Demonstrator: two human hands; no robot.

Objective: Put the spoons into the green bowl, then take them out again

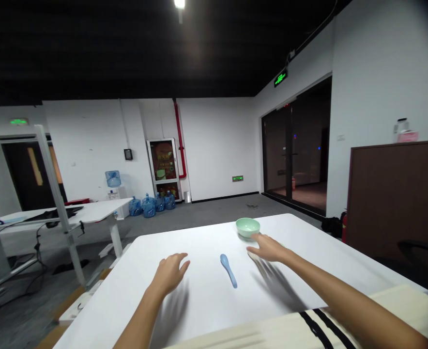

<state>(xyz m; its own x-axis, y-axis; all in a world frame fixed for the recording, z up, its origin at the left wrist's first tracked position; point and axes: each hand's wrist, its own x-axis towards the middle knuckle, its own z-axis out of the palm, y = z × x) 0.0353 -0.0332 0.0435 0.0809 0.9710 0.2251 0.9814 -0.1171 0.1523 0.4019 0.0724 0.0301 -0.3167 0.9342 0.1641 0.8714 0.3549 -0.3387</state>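
Two bare hands sit over a white rectangular table (199, 242); the right hand (268, 248) is open and grasps nothing, its fingers (254, 245) stretched toward a pale green round bowl (248, 227), just beside its near side, though whether they touch it cannot be told; the left hand (169, 275) is open, relaxed and empty, low over the tabletop; a slim blue plastic spoon (228, 269) lies flat between them at a slant, nearer the right hand, with nothing standing between it and either hand; the bowl sits close to the table's far edge, and broad white tabletop spreads to both sides; a cream garment with black stripes (326, 329) crosses the near edge; past the left edge stands a second white desk (90, 211); farther off, blue water jugs (148, 206) sit on the floor by the far wall; a dark brown cabinet (395, 203) stands beyond the right edge.
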